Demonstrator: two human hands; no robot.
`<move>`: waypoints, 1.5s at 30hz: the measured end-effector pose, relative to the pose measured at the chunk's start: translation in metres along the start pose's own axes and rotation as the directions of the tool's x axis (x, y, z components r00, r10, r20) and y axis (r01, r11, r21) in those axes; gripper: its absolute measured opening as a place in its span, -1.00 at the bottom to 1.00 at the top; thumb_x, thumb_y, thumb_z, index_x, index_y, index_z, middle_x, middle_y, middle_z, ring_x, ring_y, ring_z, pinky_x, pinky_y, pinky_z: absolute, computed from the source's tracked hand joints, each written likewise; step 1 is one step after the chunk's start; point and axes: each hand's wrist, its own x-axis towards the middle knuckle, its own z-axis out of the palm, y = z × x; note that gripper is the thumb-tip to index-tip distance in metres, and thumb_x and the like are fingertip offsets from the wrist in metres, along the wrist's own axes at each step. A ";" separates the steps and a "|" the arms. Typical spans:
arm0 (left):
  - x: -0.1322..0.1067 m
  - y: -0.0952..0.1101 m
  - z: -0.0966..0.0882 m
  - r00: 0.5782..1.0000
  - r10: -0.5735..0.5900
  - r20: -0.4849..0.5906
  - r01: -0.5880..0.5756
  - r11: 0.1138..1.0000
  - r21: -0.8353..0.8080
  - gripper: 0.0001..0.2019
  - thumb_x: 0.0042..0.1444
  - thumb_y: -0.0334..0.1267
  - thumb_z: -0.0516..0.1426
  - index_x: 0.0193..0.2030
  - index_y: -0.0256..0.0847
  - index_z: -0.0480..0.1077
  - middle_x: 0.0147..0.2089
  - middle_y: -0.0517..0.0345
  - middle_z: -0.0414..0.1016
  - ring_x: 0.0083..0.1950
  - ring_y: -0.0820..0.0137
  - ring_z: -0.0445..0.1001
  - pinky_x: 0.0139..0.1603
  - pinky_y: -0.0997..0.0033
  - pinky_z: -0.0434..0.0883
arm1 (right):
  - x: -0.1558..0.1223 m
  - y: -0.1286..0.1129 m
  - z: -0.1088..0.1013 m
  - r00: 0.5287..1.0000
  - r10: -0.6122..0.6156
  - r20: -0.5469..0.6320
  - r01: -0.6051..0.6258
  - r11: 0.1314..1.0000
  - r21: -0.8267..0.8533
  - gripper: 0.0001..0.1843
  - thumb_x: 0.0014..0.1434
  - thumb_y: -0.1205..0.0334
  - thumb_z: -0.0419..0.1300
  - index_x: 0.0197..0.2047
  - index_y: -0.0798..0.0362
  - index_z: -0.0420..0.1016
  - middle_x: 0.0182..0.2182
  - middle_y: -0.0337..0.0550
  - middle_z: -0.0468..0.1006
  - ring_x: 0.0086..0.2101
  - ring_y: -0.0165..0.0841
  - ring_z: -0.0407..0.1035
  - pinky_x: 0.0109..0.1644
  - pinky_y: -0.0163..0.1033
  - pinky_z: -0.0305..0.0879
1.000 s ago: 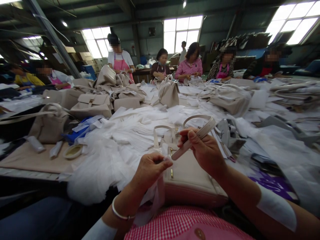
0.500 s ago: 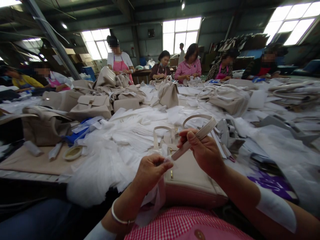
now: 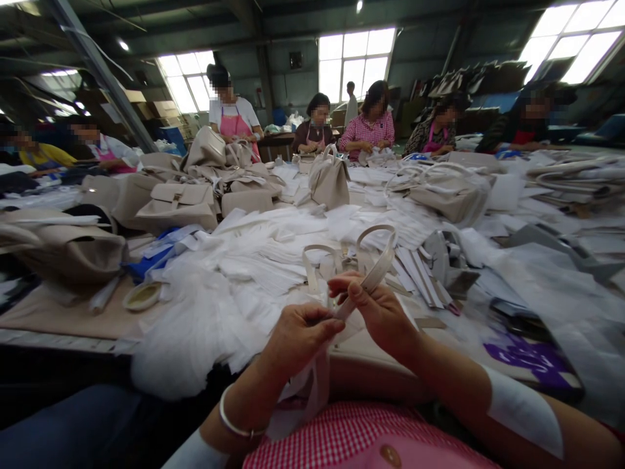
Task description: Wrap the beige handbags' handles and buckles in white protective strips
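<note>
A beige handbag (image 3: 364, 348) lies in front of me, against my pink checked clothing. Its strap (image 3: 379, 268) rises in a loop from my hands, and a second handle (image 3: 319, 249) arches behind them. My left hand (image 3: 305, 333) pinches the lower end of the strap, where thin white wrapping shows at the fingers. Below that hand hangs a loose strip of white wrapping (image 3: 319, 384). My right hand (image 3: 383, 314) holds the strap just above the left, thumb on top, with some fingers spread behind it. The two hands nearly touch.
White wrapping sheets (image 3: 254, 260) are heaped across the table. A tape dispenser (image 3: 446, 257) stands at the right, near a purple-printed item (image 3: 530, 358). Beige bags (image 3: 180, 205) pile up on the left, by a tape roll (image 3: 141, 296). Several co-workers sit or stand across the table.
My right hand has slid down and left along the strap, closer to my left hand. The strap now stands steeper. At the far left, a beige bag has shifted left and tipped.
</note>
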 end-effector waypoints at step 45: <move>-0.042 -0.066 -0.060 0.961 0.221 0.164 -0.275 0.751 0.600 -0.54 -0.06 0.14 0.34 -0.26 -0.24 0.47 -0.32 0.14 0.47 -0.30 0.36 0.38 -0.24 0.37 0.29 | -0.008 0.038 0.017 0.924 0.336 0.183 -0.274 0.914 -0.299 -0.47 0.30 -0.19 0.05 -0.09 0.05 0.64 -0.18 -0.04 0.60 -0.22 -0.23 0.50 -0.13 -0.15 0.44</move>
